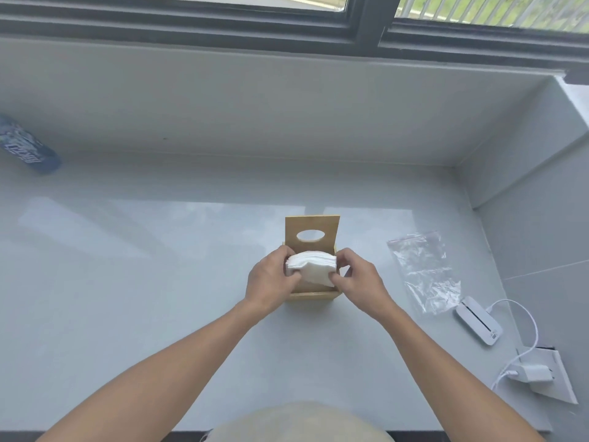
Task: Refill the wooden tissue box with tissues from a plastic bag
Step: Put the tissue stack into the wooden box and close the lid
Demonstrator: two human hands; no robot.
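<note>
Far to the left, a blue bottle [30,148] lies on the pale counter [143,282]. The edge of the picture cuts off part of it, and its label is too blurry to read.

In the middle stands the wooden tissue box [310,295]. Its lid [312,232] is tipped up at the back, and the lid has an oval hole in it. The left hand [271,282] grips the left side of a white stack of tissues [314,267]. The right hand [357,282] grips the right side. Both hands pinch the stack between thumb and fingers, right over the open top of the box. The bottom of the stack dips into the box, but the hands hide the box walls, so how deep it sits is hard to see. Only the front edge of the box shows below the hands.

To the right of the box, near it but not touching, a clear plastic bag [425,271] lies flat and crinkled on the counter. It looks empty. Next to the bag's near end lies a small white device [478,320] with a white cable [526,317]. The cable loops down to a white plug [532,373] at a wall socket [557,378].
</note>
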